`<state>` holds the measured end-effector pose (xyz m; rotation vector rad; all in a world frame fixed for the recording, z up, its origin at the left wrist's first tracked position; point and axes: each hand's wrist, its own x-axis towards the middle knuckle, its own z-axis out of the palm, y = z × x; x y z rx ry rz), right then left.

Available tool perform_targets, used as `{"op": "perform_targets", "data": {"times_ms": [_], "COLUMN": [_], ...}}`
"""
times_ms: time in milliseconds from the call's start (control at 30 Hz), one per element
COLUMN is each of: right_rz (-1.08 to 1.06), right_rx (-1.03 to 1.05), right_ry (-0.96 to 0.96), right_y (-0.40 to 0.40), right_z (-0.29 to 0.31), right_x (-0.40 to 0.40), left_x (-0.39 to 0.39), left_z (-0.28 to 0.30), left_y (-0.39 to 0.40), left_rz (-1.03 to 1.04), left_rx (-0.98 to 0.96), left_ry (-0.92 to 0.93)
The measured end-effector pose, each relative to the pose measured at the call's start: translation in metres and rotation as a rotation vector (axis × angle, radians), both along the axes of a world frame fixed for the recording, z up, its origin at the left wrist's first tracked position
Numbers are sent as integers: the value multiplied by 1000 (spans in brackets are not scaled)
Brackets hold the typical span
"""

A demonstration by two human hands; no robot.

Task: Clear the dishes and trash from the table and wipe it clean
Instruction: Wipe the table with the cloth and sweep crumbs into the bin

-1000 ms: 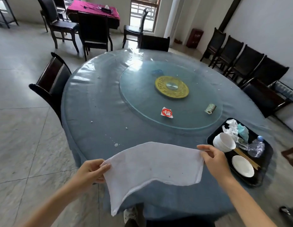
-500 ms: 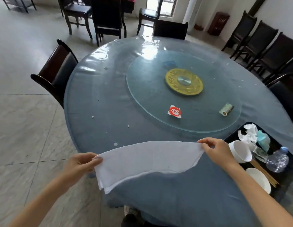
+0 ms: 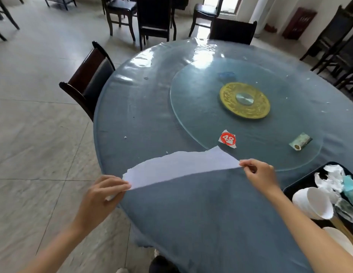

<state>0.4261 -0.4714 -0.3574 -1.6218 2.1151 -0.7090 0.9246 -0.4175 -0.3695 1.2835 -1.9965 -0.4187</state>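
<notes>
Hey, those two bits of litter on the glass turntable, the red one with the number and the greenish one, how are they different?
The red numbered scrap is flat, white-edged paper with a red circle; the greenish roll is rolled into a short tube with an open end showing. The red numbered scrap sits at the near edge of the glass turntable, closer to the white cloth; the greenish roll lies further right. Both rest untouched on the glass.

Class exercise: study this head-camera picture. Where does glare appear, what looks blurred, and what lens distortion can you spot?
Head view: window glare whitens the far edge of the round blue-grey plastic-covered table and the round glass turntable; the white cloth, pinched by the left hand and right hand, shows slight motion blur; wide-angle distortion tilts the dark wooden chair and curves floor lines.
</notes>
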Motion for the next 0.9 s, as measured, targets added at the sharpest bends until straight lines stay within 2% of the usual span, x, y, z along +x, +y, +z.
{"op": "perform_targets", "data": {"times_ms": [233,333,433,533,633,733,833,900], "right_rz": [54,53,113,301,637,927,1088,1121], "right_rx": [298,390,298,185,139,158,152,110], "right_ry": [63,184,269,291,270,345,414,431], "right_y": [82,92,87,77,62,47,34,30], "right_z": [-114,-128,-131,-141,-151,-158,-168,-172], "right_x": [-37,-40,-32,-13,8,26,29,27], "left_x": [-25,-41,-58,-92,-141,-178,-187,-185], "left_z": [-113,-123,-119,-123,-136,-145,-159,-165], "left_y": [86,99,93,77,58,43,37,39], "left_rz": [-289,-312,-292,-326,-366,-362,-347,-373], "left_rx": [179,246,255,215,264,328,387,366], "left_ry": [-314,-400,-423,-448,-478,-527,-549,-561]}}
